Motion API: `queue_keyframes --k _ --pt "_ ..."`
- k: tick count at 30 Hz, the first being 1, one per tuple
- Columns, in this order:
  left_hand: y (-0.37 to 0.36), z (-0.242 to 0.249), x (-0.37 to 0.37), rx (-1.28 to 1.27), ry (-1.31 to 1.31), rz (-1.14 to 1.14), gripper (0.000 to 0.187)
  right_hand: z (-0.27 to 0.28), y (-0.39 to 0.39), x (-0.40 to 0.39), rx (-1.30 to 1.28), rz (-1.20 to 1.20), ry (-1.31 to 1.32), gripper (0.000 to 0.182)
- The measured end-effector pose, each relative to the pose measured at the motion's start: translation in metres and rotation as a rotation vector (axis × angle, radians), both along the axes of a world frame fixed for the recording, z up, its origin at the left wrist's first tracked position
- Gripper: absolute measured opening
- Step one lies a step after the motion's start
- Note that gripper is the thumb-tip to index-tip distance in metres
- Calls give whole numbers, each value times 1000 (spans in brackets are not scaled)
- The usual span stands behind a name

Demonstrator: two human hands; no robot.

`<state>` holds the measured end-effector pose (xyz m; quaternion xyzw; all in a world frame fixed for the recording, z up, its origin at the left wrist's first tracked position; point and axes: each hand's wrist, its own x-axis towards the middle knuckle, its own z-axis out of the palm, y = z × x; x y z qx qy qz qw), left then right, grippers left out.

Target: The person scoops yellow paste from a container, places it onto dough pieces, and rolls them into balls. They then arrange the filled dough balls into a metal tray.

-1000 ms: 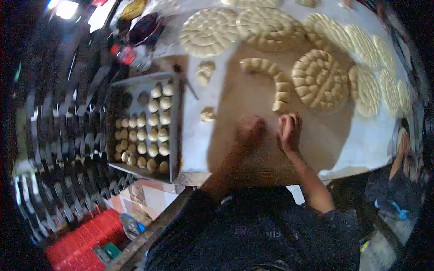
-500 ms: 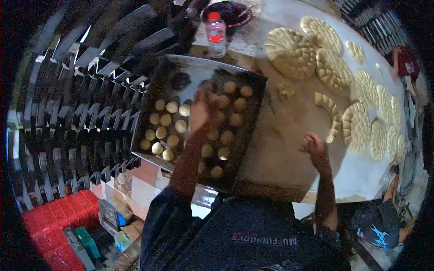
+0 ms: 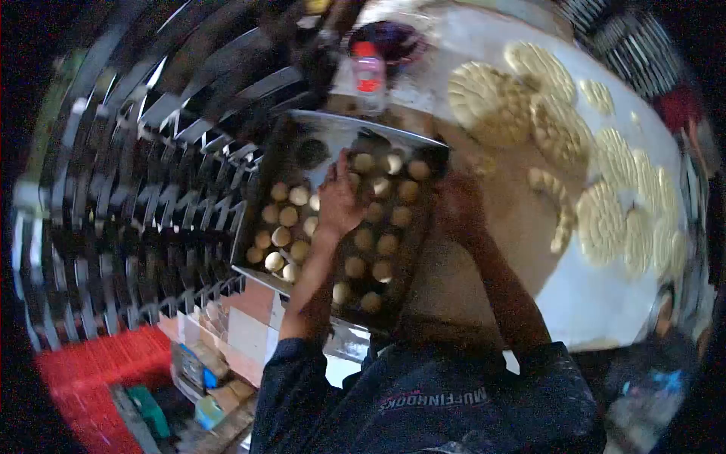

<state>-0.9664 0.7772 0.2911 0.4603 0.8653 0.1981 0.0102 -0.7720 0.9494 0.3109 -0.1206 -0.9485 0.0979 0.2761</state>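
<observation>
My left hand [image 3: 344, 200] reaches over a dark metal tray [image 3: 340, 136], fingers stretched out and apart among rows of round dough balls [image 3: 299, 195]. Several balls lie to both sides of it; what is under the palm is hidden. At the tray's right edge, in shadow, is my right hand [image 3: 459, 204], its fingers smeared by motion. Just beyond that hand a small scrap of dough [image 3: 484, 165] sits on the table. A curved strip of segmented dough [image 3: 561, 212] lies farther right.
Large coils of segmented dough [image 3: 491, 102] cover the table's [image 3: 597, 303] far and right parts. Behind the tray stand a red-capped bottle [image 3: 368, 79] and a dark bowl [image 3: 393, 41]. Metal racks [image 3: 144, 197] fill the left, above a red crate [image 3: 113, 371]. Another person [image 3: 658, 363] is at lower right.
My right hand has moved left from the open table to the tray's right edge. My left hand stays over the tray, its fingers now more spread. The view has shifted slightly.
</observation>
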Motion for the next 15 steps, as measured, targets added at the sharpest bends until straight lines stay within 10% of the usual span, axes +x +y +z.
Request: queue_keyframes --k 3,5,7,10,15 --pt "58 36 96 412 -463 -39 78 -45 37 128 -168 -310 295 21" --pt "108 7 174 599 -75 -402 56 -66 46 208 -467 -548 145 21" --pt "146 -14 253 100 -992 -478 46 -88 52 280 -465 -646 191 19" --pt "206 -73 320 129 -307 -450 45 -95 56 368 -346 -653 202 16" --pt "291 -110 409 -171 -11 -253 64 -112 56 444 -458 -836 378 14"
